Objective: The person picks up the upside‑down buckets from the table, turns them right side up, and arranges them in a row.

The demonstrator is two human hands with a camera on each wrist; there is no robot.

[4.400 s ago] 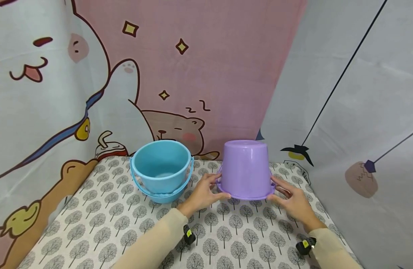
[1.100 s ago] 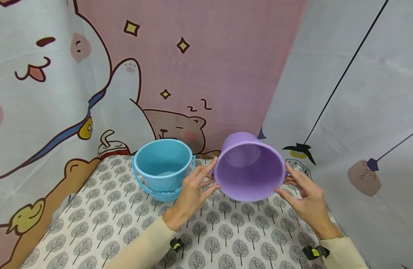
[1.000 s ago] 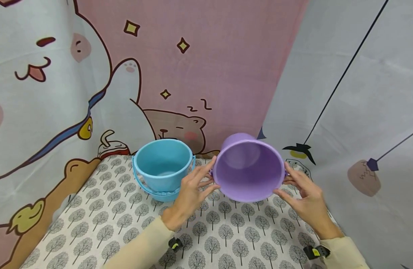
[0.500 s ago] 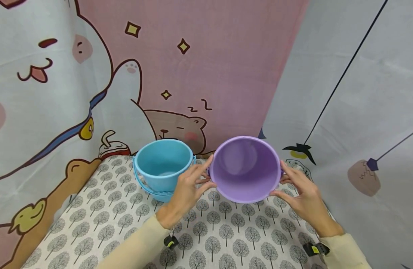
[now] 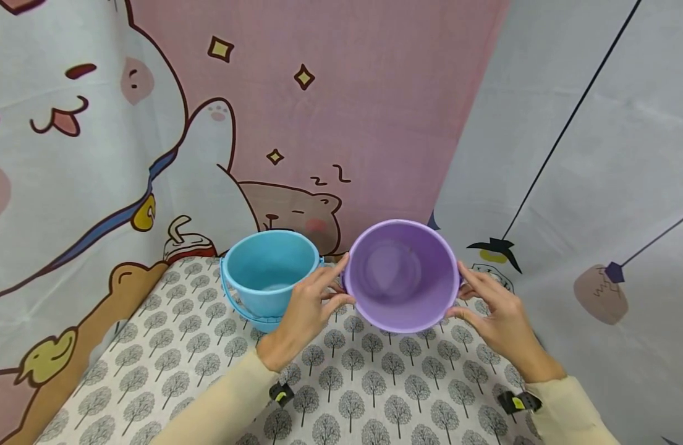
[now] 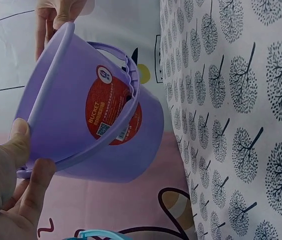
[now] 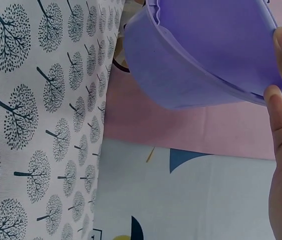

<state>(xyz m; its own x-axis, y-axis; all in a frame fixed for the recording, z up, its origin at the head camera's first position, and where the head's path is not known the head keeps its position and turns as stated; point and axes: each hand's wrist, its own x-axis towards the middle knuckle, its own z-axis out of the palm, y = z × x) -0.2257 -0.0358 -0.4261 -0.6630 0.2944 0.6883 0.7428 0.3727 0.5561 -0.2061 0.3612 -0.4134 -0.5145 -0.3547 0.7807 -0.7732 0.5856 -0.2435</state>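
A purple plastic bucket (image 5: 399, 312) is held between my two hands, tilted so its mouth faces the head camera and its round inner base shows. My left hand (image 5: 299, 312) grips its rim on the left, where the handle joins. On the opposite side my right hand (image 5: 502, 318) pinches the rim, thumb towards the mouth. In the left wrist view, the bucket's handle (image 6: 134, 80) hangs against the outer wall beside a red round label (image 6: 103, 107). The base is close over the cloth. A light-blue bucket (image 5: 263, 303) stands upright just left, partly behind my left hand.
Under everything lies a table with a white tree-print cloth (image 5: 352, 383). Printed fabric walls rise behind it, a pink backdrop (image 5: 374, 111) and a grey-white one (image 5: 614, 185) at the right. The blue bucket's handle (image 5: 235, 303) hangs down at its front.
The purple bucket stood upside down at first; it has been lifted and tipped over until its mouth faces me. Lately it has shifted slightly left with both hands. The blue bucket has stayed put.
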